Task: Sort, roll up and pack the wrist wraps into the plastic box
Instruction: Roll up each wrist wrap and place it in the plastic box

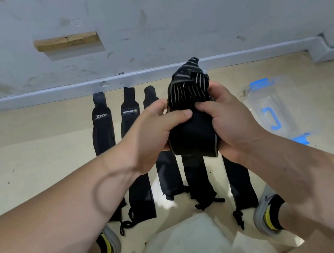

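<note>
The left hand (153, 128) and right hand (227, 120) both grip a part-rolled striped wrist wrap (193, 130) above flat wraps (103, 134) on the floor (36, 170), with the plastic box (273, 108) near its right edge.

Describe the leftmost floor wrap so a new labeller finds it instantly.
Find the grey skirting board where wall meets beige floor; below it, black fabric wrist wraps lie flat in a row. Take the leftmost black wrap. It carries a slanted white logo; its neighbour has a small rectangular label.
</note>
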